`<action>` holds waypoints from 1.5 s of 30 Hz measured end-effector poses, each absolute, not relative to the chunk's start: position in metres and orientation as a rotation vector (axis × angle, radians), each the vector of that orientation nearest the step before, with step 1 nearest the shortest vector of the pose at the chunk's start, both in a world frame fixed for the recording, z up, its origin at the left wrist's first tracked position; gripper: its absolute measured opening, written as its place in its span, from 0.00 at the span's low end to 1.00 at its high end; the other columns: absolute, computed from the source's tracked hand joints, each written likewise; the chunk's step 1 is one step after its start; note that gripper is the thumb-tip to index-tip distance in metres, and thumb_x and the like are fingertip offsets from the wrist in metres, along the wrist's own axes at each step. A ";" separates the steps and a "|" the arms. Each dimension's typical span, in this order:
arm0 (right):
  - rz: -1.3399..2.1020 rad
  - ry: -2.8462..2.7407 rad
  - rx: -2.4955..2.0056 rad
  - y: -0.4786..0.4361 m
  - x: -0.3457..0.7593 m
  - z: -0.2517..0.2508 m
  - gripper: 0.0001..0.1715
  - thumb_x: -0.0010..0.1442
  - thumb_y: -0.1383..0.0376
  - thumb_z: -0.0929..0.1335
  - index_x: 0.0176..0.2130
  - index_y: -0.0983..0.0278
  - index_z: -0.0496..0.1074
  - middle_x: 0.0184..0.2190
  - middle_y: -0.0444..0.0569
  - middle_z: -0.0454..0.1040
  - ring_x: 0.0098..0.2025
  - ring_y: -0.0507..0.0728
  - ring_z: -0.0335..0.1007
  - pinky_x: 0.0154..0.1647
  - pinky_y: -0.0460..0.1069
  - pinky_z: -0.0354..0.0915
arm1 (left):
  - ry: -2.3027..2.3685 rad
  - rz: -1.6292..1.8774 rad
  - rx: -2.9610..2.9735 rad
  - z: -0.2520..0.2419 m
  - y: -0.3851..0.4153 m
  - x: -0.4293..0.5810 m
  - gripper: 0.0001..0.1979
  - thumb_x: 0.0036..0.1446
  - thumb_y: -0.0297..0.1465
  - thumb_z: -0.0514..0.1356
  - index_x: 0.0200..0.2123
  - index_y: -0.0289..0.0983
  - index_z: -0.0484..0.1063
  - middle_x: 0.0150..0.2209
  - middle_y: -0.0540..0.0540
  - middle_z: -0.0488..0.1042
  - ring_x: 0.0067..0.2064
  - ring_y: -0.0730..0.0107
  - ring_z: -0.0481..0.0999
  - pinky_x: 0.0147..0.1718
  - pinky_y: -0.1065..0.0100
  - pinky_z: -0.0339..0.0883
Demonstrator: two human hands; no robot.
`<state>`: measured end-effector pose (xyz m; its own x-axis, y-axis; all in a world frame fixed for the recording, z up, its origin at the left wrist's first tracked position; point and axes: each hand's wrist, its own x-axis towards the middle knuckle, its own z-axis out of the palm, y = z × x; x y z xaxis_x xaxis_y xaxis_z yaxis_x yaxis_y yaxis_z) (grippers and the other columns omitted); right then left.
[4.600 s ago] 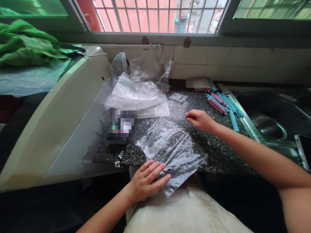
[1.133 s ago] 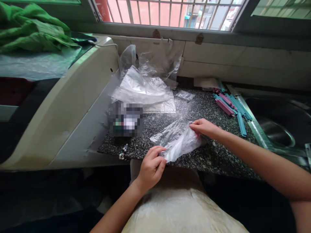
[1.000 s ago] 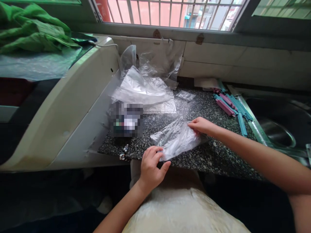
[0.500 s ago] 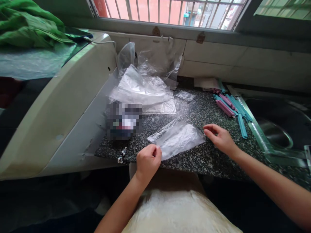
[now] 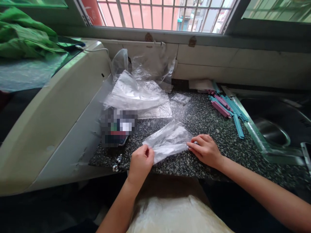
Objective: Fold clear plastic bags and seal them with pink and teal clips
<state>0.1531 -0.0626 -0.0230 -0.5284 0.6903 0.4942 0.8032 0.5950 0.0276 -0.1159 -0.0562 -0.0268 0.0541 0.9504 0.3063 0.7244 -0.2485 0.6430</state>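
Observation:
A clear plastic bag (image 5: 170,139) lies partly folded on the speckled dark countertop (image 5: 206,113), close to its front edge. My left hand (image 5: 141,160) pinches the bag's near left corner, fingers curled closed. At the bag's right edge, the thumb and fingertips of my right hand (image 5: 206,149) close on the plastic. Behind it sits a pile of more clear plastic bags (image 5: 139,94). A small clear packet (image 5: 181,98) lies to the right of that pile.
Pink and blue sealing clips (image 5: 228,106) lie in a heap beside the metal sink (image 5: 274,129) on the right. A pixelated object (image 5: 119,127) and a beaded string (image 5: 117,162) are at the left. A large white appliance (image 5: 60,106) borders the counter's left side.
My right hand has moved left onto the bag's right edge and taken hold of it. The bag's left part has folded over. The camera view has shifted slightly.

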 end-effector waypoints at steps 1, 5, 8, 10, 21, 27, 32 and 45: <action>-0.342 -2.388 -1.198 -0.062 0.153 -0.024 0.08 0.58 0.66 0.66 0.37 0.62 0.74 0.32 0.49 0.73 0.37 0.56 0.62 0.41 0.51 0.57 | 1.687 0.994 2.016 -0.027 -0.055 -0.117 0.14 0.53 0.29 0.51 0.16 0.37 0.55 0.15 0.55 0.54 0.18 0.78 0.55 0.19 0.73 0.50; -0.344 -2.366 -1.216 -0.063 0.153 -0.023 0.08 0.58 0.66 0.65 0.36 0.63 0.74 0.31 0.49 0.73 0.36 0.55 0.61 0.40 0.51 0.56 | 1.684 0.968 1.984 -0.028 -0.054 -0.120 0.14 0.53 0.28 0.52 0.17 0.37 0.56 0.15 0.55 0.55 0.18 0.78 0.59 0.19 0.74 0.53; -0.334 -2.352 -1.225 -0.065 0.153 -0.023 0.08 0.58 0.67 0.65 0.35 0.62 0.74 0.30 0.48 0.74 0.36 0.55 0.61 0.40 0.50 0.56 | 1.729 1.164 1.998 -0.023 -0.060 -0.123 0.06 0.54 0.30 0.56 0.27 0.36 0.62 0.22 0.53 0.64 0.21 0.76 0.64 0.21 0.74 0.59; -0.326 -2.346 -1.229 -0.065 0.153 -0.023 0.08 0.58 0.67 0.65 0.35 0.61 0.74 0.30 0.48 0.74 0.36 0.55 0.61 0.40 0.50 0.56 | 1.727 1.427 2.161 -0.017 -0.068 -0.122 0.07 0.52 0.29 0.58 0.36 0.35 0.65 0.31 0.47 0.69 0.28 0.73 0.69 0.29 0.71 0.65; -0.309 -2.350 -1.225 -0.067 0.155 -0.023 0.08 0.58 0.66 0.65 0.34 0.63 0.74 0.30 0.48 0.74 0.36 0.55 0.62 0.39 0.51 0.56 | 1.462 0.781 2.747 -0.040 -0.067 -0.096 0.15 0.58 0.30 0.53 0.47 0.33 0.69 0.52 0.37 0.69 0.54 0.52 0.66 0.49 0.53 0.64; -0.257 -2.295 -1.223 -0.058 0.147 0.000 0.10 0.58 0.61 0.64 0.34 0.64 0.73 0.30 0.49 0.74 0.33 0.55 0.63 0.36 0.51 0.56 | 1.439 0.775 2.715 -0.043 -0.069 -0.099 0.16 0.56 0.32 0.54 0.47 0.34 0.69 0.52 0.37 0.69 0.54 0.52 0.65 0.50 0.53 0.62; -0.325 -2.420 -1.141 -0.021 0.115 0.001 0.13 0.61 0.62 0.62 0.34 0.64 0.73 0.27 0.48 0.72 0.30 0.54 0.60 0.33 0.49 0.52 | 1.503 0.835 2.677 -0.041 -0.073 -0.098 0.20 0.56 0.32 0.55 0.52 0.35 0.66 0.55 0.35 0.65 0.55 0.52 0.63 0.51 0.53 0.59; -0.487 -2.441 -1.255 0.003 0.130 -0.013 0.13 0.60 0.63 0.62 0.31 0.65 0.73 0.26 0.50 0.70 0.31 0.55 0.57 0.33 0.50 0.49 | 1.339 1.081 2.711 -0.039 -0.076 -0.101 0.11 0.54 0.28 0.57 0.41 0.40 0.73 0.49 0.39 0.69 0.52 0.57 0.65 0.51 0.56 0.60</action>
<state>0.1299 0.0033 -0.0129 -0.5452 0.7035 0.4559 0.8246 0.5481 0.1402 -0.1011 -0.0760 -0.0392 0.4262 0.6797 0.5969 0.7265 -0.6504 0.2218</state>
